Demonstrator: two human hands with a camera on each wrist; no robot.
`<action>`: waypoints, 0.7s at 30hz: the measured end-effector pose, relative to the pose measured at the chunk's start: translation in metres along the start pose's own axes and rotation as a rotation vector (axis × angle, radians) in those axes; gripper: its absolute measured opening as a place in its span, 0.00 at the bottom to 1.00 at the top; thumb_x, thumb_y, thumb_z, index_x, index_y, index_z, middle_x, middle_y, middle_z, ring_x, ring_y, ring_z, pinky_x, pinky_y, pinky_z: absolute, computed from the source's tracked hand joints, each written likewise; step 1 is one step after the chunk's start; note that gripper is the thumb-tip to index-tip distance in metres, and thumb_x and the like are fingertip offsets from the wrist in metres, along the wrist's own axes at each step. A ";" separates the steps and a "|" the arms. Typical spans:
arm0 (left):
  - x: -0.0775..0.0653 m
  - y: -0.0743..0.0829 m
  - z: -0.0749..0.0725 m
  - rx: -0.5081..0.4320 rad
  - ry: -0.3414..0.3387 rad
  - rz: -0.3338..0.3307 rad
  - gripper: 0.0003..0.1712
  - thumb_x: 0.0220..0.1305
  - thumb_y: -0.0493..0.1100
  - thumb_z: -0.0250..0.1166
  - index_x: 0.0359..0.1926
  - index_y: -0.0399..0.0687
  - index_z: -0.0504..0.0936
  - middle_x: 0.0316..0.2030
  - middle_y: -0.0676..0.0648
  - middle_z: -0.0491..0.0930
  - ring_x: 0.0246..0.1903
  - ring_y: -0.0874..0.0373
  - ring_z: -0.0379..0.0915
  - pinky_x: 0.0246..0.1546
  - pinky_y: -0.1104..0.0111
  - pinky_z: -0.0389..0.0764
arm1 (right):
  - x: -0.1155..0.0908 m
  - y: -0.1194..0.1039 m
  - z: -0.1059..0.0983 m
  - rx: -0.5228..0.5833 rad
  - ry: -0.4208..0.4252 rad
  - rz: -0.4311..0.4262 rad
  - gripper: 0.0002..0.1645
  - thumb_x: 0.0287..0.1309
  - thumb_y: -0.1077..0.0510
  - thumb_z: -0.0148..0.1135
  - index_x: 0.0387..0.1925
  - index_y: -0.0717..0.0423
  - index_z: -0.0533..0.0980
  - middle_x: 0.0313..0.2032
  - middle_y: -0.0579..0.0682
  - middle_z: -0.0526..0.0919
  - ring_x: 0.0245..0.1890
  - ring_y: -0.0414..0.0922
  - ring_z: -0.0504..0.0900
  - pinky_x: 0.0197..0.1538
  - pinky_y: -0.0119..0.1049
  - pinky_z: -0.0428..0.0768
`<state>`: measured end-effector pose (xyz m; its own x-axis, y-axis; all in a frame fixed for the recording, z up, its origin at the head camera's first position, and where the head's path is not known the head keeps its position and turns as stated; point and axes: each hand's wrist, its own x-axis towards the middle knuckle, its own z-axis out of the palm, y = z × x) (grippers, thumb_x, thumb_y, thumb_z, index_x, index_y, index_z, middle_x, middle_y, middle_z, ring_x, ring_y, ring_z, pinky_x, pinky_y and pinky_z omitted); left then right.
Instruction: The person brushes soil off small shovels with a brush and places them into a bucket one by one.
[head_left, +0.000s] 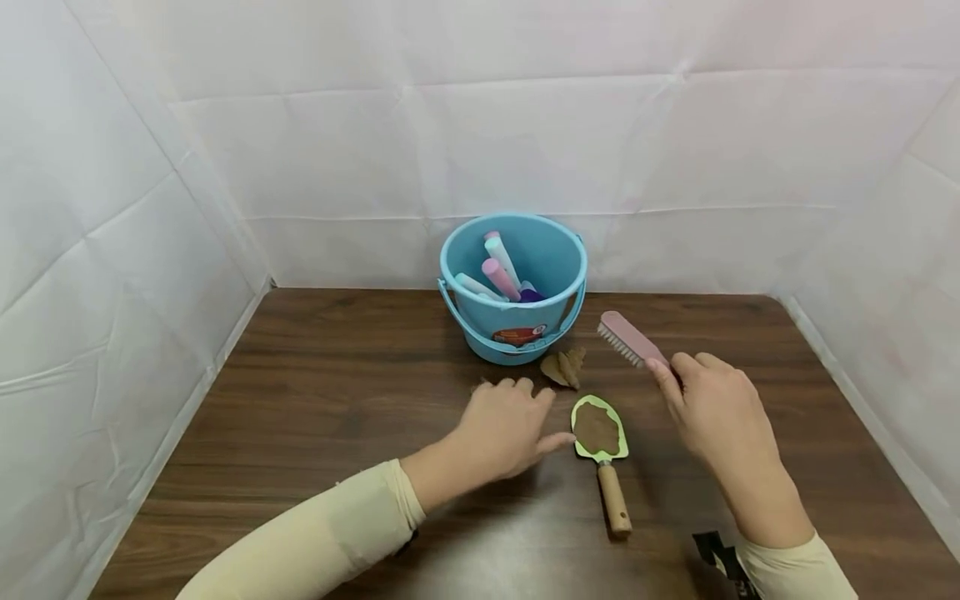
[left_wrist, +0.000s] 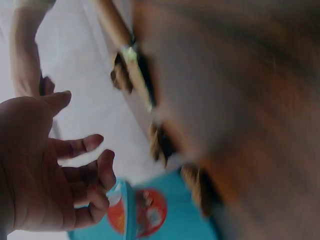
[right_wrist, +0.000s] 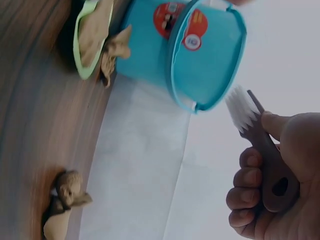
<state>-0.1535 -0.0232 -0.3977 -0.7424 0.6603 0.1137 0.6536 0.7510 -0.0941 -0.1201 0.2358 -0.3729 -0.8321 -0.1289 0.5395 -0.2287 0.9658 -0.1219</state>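
My right hand point(head_left: 723, 408) grips the handle of a pink scrub brush point(head_left: 630, 337) with white bristles, raised at the right. In the right wrist view the fingers wrap the handle of the brush point(right_wrist: 270, 165), which looks dark there. My left hand point(head_left: 502, 425) holds nothing; its fingers are loosely bent and its thumb points toward the trowel. That hand trowel point(head_left: 615, 500), green-edged with a wooden handle, lies between the hands, brown material point(head_left: 596, 429) on its blade. A brown lump point(head_left: 564, 367) sits just beyond the trowel, beside the bucket.
A blue bucket point(head_left: 487, 321) with its handle down stands at the back of the wooden table point(head_left: 337, 367), holding several pink, pale and purple items. More brown lumps show in the wrist views, one of them point(right_wrist: 70, 187) off to the side. White sheeting point(head_left: 540, 142) surrounds the table.
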 end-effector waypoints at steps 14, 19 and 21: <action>0.019 0.054 0.028 -0.239 -0.302 0.195 0.34 0.67 0.78 0.47 0.65 0.70 0.69 0.47 0.54 0.81 0.46 0.60 0.81 0.42 0.60 0.82 | 0.004 0.023 0.002 -0.020 -0.149 -0.007 0.25 0.74 0.48 0.57 0.20 0.54 0.67 0.17 0.48 0.65 0.17 0.46 0.65 0.25 0.46 0.67; 0.020 0.060 0.032 -0.238 -0.345 0.216 0.36 0.68 0.78 0.44 0.70 0.71 0.68 0.58 0.52 0.79 0.55 0.58 0.79 0.50 0.58 0.81 | 0.006 0.024 -0.001 -0.022 -0.180 0.017 0.26 0.75 0.46 0.54 0.21 0.54 0.68 0.17 0.49 0.67 0.18 0.48 0.67 0.27 0.49 0.70; 0.020 0.061 0.034 -0.245 -0.338 0.218 0.36 0.69 0.77 0.43 0.70 0.71 0.69 0.59 0.52 0.79 0.57 0.59 0.78 0.51 0.58 0.81 | 0.005 0.024 -0.003 -0.021 -0.187 0.028 0.26 0.76 0.46 0.53 0.21 0.54 0.68 0.18 0.49 0.67 0.18 0.48 0.68 0.27 0.50 0.71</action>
<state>-0.1332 0.0363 -0.4353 -0.5635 0.7975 -0.2153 0.7850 0.5982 0.1612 -0.1285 0.2588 -0.3703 -0.9176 -0.1400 0.3720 -0.1956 0.9738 -0.1161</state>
